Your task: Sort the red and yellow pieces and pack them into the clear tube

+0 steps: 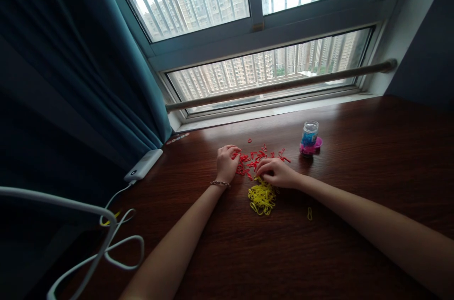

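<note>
Blue curtain [88, 54], one, hanging along the left side of the tabletop [372, 149].
White cable [53, 198], in loops across the near left; number of lengths cannot be told.
Yellow tie [109, 221], one, on the cable.
White device [145, 165], one, beside the curtain, at the tabletop's left.
Left hand [227, 163], one, bracelet [220, 183] at the wrist; fingers curled over the left edge of the red bands. Whether they clamp any cannot be told.
Red bands [243, 168], dozens, overlapping too closely for an exact count; spread between the hands, one apart on the window side.
Yellow bands [262, 198], one heap, uncountable, nearer the body than the red.
Right hand [278, 172], one, fingers bent down at the heap's far edge; whether the tips meet on a band cannot be told.
Single yellow band [308, 214], one, right of the heap, below the right forearm.
Jar [309, 138], one, upright, blue and pink contents; pink lid [319, 142], one, just beside it. Wood extends rightward from here, giving room to move; sill along the far edge.
</note>
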Tool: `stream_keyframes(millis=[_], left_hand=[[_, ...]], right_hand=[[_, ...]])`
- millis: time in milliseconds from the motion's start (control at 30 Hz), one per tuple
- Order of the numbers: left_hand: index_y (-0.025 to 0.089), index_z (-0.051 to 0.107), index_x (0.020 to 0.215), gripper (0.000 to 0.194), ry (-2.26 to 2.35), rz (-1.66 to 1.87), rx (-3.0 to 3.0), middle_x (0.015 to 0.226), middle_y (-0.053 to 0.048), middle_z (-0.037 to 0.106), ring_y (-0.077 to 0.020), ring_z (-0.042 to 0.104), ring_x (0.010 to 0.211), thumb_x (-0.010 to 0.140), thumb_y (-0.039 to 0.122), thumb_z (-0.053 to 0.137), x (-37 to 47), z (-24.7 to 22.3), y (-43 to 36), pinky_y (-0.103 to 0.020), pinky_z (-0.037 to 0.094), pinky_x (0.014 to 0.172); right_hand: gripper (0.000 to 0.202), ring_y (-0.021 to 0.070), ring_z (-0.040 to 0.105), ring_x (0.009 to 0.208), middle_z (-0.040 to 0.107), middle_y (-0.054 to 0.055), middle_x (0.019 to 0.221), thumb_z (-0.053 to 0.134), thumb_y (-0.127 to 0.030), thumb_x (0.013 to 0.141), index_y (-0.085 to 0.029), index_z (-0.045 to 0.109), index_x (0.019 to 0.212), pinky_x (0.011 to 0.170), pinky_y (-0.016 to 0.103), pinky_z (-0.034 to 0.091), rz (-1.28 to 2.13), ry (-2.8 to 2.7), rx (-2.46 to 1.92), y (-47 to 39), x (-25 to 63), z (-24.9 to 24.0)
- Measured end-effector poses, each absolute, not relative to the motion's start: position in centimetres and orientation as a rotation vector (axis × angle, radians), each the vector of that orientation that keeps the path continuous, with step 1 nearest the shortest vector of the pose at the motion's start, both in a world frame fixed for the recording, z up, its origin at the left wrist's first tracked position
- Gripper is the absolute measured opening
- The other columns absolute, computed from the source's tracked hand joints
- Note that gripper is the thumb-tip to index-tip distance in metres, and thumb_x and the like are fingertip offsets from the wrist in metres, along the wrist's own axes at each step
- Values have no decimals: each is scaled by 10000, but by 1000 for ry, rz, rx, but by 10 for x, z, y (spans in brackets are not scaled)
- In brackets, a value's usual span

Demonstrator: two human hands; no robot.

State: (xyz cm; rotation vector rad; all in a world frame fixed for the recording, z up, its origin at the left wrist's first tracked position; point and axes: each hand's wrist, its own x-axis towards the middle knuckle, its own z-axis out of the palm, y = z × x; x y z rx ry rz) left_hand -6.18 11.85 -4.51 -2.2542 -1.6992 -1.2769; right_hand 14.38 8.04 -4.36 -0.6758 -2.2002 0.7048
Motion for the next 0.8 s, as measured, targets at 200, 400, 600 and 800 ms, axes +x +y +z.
stream_keyframes(millis=[200,400,600,800], left_hand=[[146,643,778,125,-1896,-991,-2766,755,-48,640,-154,575,689,706,233,590,-50,-12,96,-261,452,631],[146,629,895,440,-1875,-420,-3136,762,-38,626,-167,571,686,563,427,696,-42,9,39,-237,420,586],[171,577,1009,649,-1816,-404,-3057,926,-52,532,-177,511,752,478,515,722,-50,-14,0,-259,416,636],[165,622,900,406,-1717,-711,-3092,805,-23,515,-139,489,677,584,407,703,-27,-30,5,-249,415,617]], right_hand=[[358,142,601,796,673,33,876,442,11,638,-164,704,806,774,228,440,802,-2322,-772,73,142,-39],[265,122,605,616,669,-6,648,468,-51,662,-154,703,727,581,187,443,932,-2356,-892,59,155,-14],[195,157,583,601,655,48,689,603,-263,685,-128,665,812,527,225,420,796,-2260,-1340,17,207,-11],[156,152,540,599,608,32,679,694,-207,595,-151,614,716,513,228,380,536,-2193,-1371,-20,210,-37]])
